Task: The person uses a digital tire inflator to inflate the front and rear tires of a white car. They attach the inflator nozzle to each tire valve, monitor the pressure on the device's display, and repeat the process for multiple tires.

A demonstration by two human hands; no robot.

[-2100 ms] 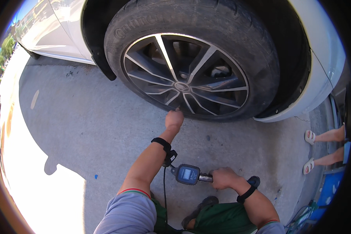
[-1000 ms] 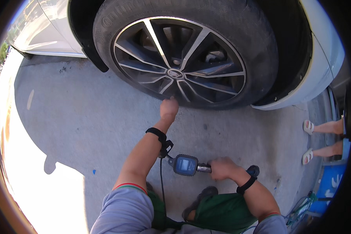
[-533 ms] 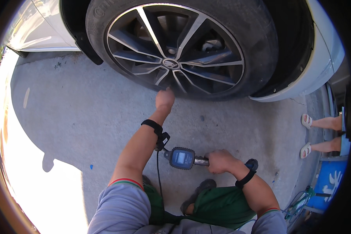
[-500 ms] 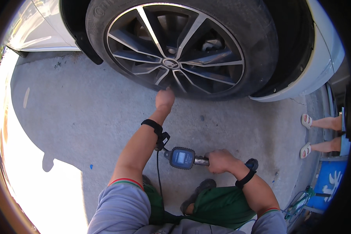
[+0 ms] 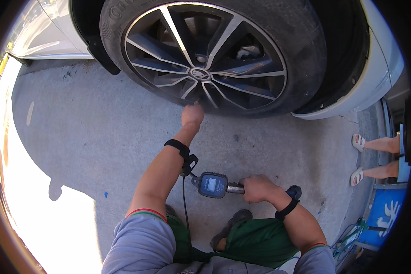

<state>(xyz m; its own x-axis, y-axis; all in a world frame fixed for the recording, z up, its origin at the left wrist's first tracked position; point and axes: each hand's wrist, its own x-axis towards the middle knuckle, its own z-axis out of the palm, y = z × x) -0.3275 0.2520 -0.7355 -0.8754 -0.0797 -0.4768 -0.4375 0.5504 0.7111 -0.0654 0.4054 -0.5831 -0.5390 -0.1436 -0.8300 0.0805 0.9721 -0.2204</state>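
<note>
A car wheel [image 5: 201, 75] with silver-and-black spokes and a black tyre [image 5: 301, 59] fills the top of the view. My left hand [image 5: 193, 115] reaches to the bottom of its rim, fingers closed; what they hold, if anything, is hidden behind the hand. In front of me, my right hand [image 5: 258, 188] grips the metal handle of a digital tyre inflator gauge [image 5: 213, 185]. The gauge has a dark blue face with a small lit screen, pointing up at me. From its left end a black hose [image 5: 185, 205] runs down toward my legs.
White car bodywork [image 5: 383, 50] surrounds the wheel. Concrete ground [image 5: 109, 123] lies below, sunlit at left. At right stand another person's legs [image 5: 382, 145] in light sandals, near a blue panel [image 5: 382, 212] and coiled green hoses [image 5: 351, 237]. My shoes [image 5: 230, 228] are beneath me.
</note>
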